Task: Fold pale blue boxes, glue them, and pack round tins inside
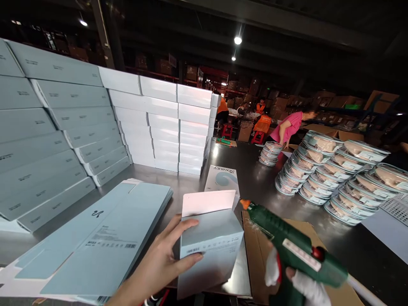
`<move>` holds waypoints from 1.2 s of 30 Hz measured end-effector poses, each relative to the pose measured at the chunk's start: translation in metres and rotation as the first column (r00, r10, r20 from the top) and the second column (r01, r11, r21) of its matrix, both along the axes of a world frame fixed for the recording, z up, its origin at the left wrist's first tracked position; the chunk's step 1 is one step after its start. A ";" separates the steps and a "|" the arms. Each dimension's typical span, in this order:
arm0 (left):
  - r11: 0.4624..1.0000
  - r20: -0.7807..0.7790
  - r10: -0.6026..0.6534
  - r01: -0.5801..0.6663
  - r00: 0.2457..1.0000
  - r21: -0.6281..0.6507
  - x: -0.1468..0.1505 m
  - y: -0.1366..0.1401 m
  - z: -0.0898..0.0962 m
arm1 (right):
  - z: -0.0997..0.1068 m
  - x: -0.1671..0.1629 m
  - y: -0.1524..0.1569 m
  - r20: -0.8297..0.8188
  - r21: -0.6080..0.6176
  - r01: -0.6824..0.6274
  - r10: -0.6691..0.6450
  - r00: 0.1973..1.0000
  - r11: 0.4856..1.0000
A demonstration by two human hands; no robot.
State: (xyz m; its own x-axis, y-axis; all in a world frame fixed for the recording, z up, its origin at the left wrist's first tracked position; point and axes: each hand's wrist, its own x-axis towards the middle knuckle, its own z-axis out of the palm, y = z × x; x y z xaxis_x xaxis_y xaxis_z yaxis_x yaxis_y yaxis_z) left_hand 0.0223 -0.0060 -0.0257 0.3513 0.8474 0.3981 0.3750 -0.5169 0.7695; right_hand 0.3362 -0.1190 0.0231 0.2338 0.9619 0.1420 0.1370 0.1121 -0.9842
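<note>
My left hand [170, 250] grips a light blue carton [212, 242] by its near left side, thumb on the front and fingers over the top. A pale flap [208, 203] stands up at the carton's far edge. In my right hand [306, 284], which has white wrappings on its fingers, is a dark green hot glue gun [287, 233]. Its orange nozzle points left, to the right of the flap and apart from it. A glue stick [363, 291] sticks out of the gun's back end. Behind the carton lies a box with "beauty" printed on it [222, 178].
Flattened light blue cartons [105, 238] lie stacked at left. Walls of closed boxes [159, 127] rise behind them. Stacked round clear-lidded containers [344, 182] stand at right. Brown cardboard [258, 255] lies under the gun. A person in pink [290, 127] bends over the table's far end.
</note>
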 end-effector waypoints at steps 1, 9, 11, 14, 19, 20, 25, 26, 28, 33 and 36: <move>1.000 -0.008 -0.020 0.020 1.000 0.000 -0.006 0.006 -0.004 | 0.001 0.006 0.003 -0.121 -0.056 0.010 -0.017 0.993 0.998; 0.977 -0.043 -0.212 0.211 0.976 -0.031 -0.029 0.025 0.002 | -0.038 0.038 0.046 -0.318 -0.500 0.089 -0.279 0.906 0.861; 0.972 -0.064 -0.231 0.227 0.971 -0.061 -0.028 0.025 0.009 | -0.039 0.045 0.044 -0.209 -0.537 0.136 -0.288 0.934 0.832; 0.965 -0.112 -0.242 0.227 0.964 -0.135 -0.027 0.025 0.014 | -0.022 0.056 0.042 0.008 -0.547 0.228 -0.267 0.964 0.805; 0.961 -0.089 -0.242 0.226 0.966 -0.158 -0.029 0.025 0.010 | 0.011 0.017 0.058 0.129 -0.188 0.176 -0.153 0.980 0.966; 0.962 -0.063 -0.252 0.243 0.966 -0.122 -0.028 0.024 0.009 | 0.012 0.002 0.062 0.118 -0.060 0.024 -0.017 0.993 0.998; 0.953 0.169 -0.274 0.245 0.947 0.177 -0.016 0.023 -0.010 | -0.011 -0.035 0.067 0.221 0.180 -0.423 0.383 0.897 0.888; 0.947 0.230 -0.275 0.221 0.934 0.232 -0.013 0.023 -0.015 | -0.016 -0.034 0.066 0.257 0.182 -0.421 0.370 0.893 0.889; 0.932 0.301 -0.290 0.197 0.908 0.303 -0.009 0.024 -0.022 | -0.021 -0.031 0.063 0.372 0.195 -0.436 0.345 0.862 0.879; 0.896 0.172 -0.360 0.289 0.917 0.336 -0.016 0.025 -0.011 | -0.004 -0.043 0.066 0.761 0.310 -0.589 0.177 0.625 0.746; 0.892 0.040 -0.404 0.385 0.914 0.236 -0.021 0.025 0.008 | 0.007 -0.054 0.073 0.839 0.369 -0.639 0.054 0.542 0.675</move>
State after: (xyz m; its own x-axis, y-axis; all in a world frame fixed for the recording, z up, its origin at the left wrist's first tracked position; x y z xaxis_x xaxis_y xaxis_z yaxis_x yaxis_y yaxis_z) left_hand 0.0009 0.0188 -0.0173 0.5950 0.5344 0.6003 0.0433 -0.7671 0.6400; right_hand 0.2825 -0.0463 0.0298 -0.5650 0.5577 0.6081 0.5404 0.8070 -0.2380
